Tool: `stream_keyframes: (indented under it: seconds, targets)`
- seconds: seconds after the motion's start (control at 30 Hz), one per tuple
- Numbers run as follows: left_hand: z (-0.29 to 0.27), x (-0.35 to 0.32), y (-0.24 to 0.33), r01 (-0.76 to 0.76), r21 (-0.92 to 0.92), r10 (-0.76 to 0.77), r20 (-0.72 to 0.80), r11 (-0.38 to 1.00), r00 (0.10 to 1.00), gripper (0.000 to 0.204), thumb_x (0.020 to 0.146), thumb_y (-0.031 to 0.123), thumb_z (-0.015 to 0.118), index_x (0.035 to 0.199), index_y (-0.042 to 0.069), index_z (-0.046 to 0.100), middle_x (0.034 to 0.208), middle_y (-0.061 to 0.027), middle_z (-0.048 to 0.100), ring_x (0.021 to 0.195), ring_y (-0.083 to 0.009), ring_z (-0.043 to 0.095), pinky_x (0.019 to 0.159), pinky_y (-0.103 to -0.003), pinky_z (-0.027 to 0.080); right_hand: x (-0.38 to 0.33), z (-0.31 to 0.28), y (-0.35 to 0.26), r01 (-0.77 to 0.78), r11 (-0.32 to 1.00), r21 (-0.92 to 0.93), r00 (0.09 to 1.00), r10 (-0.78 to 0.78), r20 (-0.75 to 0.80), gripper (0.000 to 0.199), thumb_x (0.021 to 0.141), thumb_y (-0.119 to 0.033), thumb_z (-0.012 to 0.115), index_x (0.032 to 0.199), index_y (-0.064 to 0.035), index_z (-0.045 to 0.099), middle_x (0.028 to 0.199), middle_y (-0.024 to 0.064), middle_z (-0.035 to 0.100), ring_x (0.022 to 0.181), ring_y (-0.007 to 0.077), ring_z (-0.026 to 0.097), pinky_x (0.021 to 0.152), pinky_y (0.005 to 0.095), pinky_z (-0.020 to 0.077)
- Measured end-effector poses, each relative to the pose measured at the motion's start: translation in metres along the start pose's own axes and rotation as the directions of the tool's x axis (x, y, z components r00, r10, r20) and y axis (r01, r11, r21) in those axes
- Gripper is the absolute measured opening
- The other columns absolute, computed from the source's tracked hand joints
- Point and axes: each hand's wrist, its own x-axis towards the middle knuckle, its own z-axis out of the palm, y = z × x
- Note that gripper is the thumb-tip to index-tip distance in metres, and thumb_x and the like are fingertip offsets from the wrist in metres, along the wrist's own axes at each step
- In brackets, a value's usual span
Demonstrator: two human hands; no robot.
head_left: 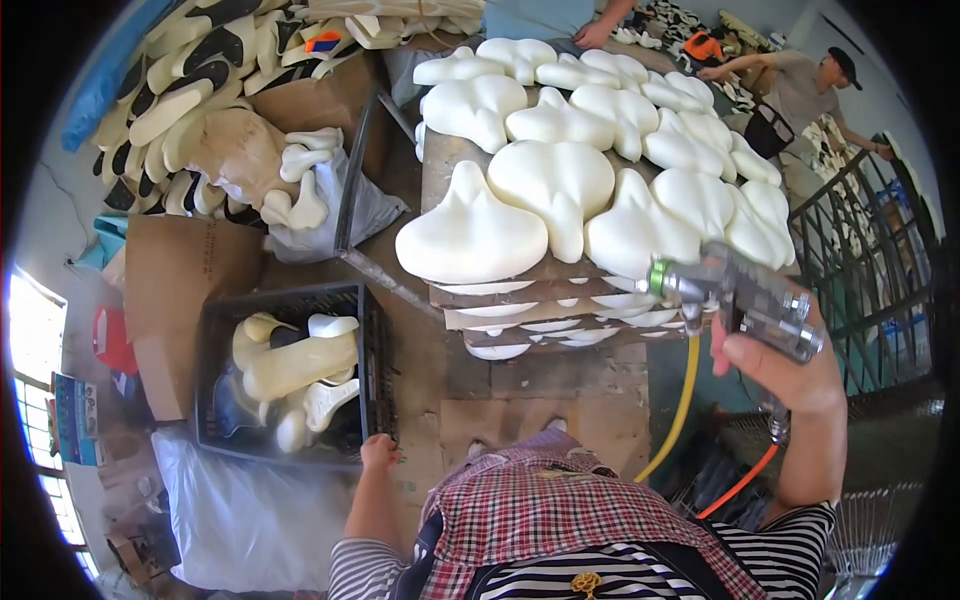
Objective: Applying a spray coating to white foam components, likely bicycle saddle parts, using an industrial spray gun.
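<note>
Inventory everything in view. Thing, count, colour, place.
Seat cushions: over a dozen, cream, top centre
Boards: several, brown, under the cushions
Spray gun: one, metallic, centre right
Hoses: two, yellow and orange, below the gun
Crate: one, black, lower left
Foam pieces: several, cream, in the crate
Foam pile: many, cream and black, upper left
Cardboard: two or more, brown, left
Plastic bags: two, whitish, left
Plastic sheet: one, blue, upper left
Metal bars: several, dark, right
Co-workers: two, blue and tan clothes, top and upper right
Apron: one, red checked, bottom centre
Left hand: one, bare, at the crate corner
Right hand: one, bare, holding the gun
</note>
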Motion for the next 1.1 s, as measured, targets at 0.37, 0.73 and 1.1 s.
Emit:
stream_keyframes:
  seconds: [0.37, 0.73, 1.1]
  targets:
    - [-0.033, 0.026, -0.048, 0.215, -0.034, -0.212, 0.059, 0.976, 0.975, 0.029, 0.078, 0.012, 0.057, 0.105, 0.001, 0.062, 0.082, -0.0122, 0.064, 0.048, -0.0264, 0.061, 0.042, -0.035, 0.048, -0.003, 0.056, -0.037, -0.023, 1.0, -0.015, 0.998, 0.023, 0.05, 0.044, 0.081, -0.006, 0.069, 0.12, 0.0064, 0.054, 0.084, 0.0055, 0.062, 0.069, 0.0112, 0.058, 0.062, 0.0253, 0.0477]
    - [-0.019, 0.038, -0.023, 0.106, 0.087, -0.111, 0.046, 0.991, 0.993, 0.029, 0.079, 0.015, 0.057, 0.105, 0.002, 0.061, 0.086, -0.0102, 0.063, 0.052, -0.0234, 0.061, 0.045, -0.032, 0.049, -0.016, 0.06, -0.042, -0.169, 0.963, -0.208, 0.955, 0.108, -0.276, 0.064, 0.073, -0.019, 0.073, 0.127, 0.0072, 0.051, 0.076, 0.0063, 0.06, 0.067, 0.0112, 0.059, 0.058, 0.0252, 0.0497]
    - [-0.004, 0.034, -0.03, 0.141, 0.073, -0.151, 0.145, 0.987, 0.978, 0.032, 0.085, 0.017, 0.057, 0.114, 0.005, 0.055, 0.089, -0.0102, 0.064, 0.053, -0.0248, 0.063, 0.046, -0.035, 0.048, -0.016, 0.023, -0.027, -0.099, 0.943, -0.319, 0.969, 0.019, -0.245, 0.03, 0.082, -0.011, 0.07, 0.107, 0.0036, 0.06, 0.079, 0.0043, 0.064, 0.066, 0.0097, 0.058, 0.063, 0.0246, 0.0477]
